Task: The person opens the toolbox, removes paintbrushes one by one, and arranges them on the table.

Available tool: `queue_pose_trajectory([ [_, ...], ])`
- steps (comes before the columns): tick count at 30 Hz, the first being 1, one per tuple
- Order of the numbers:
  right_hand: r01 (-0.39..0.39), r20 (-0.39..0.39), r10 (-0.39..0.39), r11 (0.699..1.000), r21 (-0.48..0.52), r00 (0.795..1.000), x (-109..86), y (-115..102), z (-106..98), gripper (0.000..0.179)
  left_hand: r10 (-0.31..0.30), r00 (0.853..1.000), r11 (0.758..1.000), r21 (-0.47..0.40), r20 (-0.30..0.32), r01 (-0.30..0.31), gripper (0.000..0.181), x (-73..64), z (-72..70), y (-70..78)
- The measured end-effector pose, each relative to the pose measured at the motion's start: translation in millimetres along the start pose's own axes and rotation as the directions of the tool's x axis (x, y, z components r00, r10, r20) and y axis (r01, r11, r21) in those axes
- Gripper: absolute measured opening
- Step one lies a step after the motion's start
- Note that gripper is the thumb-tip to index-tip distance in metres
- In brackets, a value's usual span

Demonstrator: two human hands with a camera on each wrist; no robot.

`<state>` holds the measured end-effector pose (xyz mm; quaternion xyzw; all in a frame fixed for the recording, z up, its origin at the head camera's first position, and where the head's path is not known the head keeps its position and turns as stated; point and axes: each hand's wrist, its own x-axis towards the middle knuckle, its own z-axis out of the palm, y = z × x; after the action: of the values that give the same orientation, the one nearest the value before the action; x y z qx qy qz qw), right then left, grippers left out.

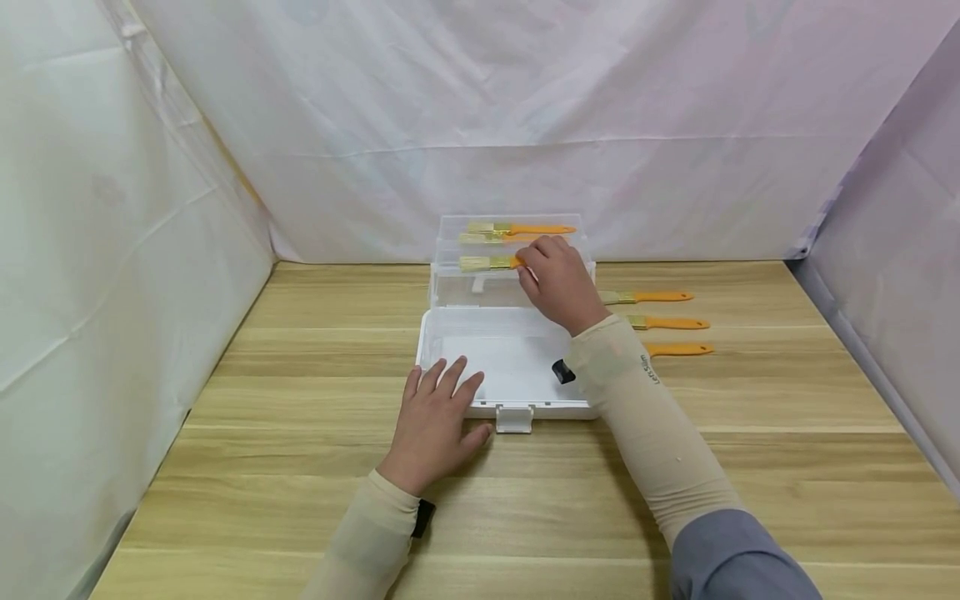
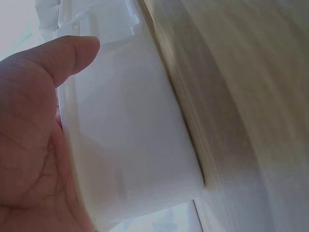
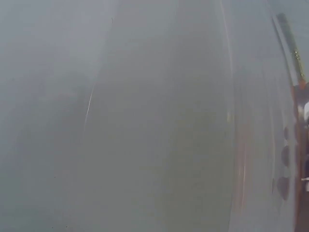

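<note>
Head view showed us pinching a brush point(image 1: 489, 263) in our right hand point(image 1: 558, 279), at a clear lid point(image 1: 450, 292). We rested our left hand point(image 1: 435, 421), fingers spread, on the near left corner of a white box point(image 1: 555, 412). Two more brushes point(image 1: 542, 229) lay just beyond our right hand, and three other brushes point(image 1: 675, 323) to its right.

The box point(image 1: 555, 411) was smooth plastic, the brush ferrules point(image 1: 500, 262) probably shiny metal, the bench point(image 1: 300, 483) wood-grained and matt, the backdrop point(image 1: 375, 108) creased cloth.
</note>
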<state>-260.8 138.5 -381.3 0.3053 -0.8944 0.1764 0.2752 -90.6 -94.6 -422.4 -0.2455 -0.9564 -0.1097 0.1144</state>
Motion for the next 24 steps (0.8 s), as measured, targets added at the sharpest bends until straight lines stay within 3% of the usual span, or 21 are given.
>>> queue_pose_trajectory([
  [11,0.053,-0.062,-0.056,0.997,-0.061,0.997,3.0,-2.4,-7.0,0.011,0.008,1.0,1.0,-0.01,0.001,-0.008,0.065,-0.4,-0.5,0.5],
  [24,-0.034,-0.016,0.033,0.995,-0.089,0.999,7.8,-7.5,-29.6,0.016,0.008,1.0,1.0,-0.02,0.002,-0.008,0.065,0.6,1.3,1.5],
])
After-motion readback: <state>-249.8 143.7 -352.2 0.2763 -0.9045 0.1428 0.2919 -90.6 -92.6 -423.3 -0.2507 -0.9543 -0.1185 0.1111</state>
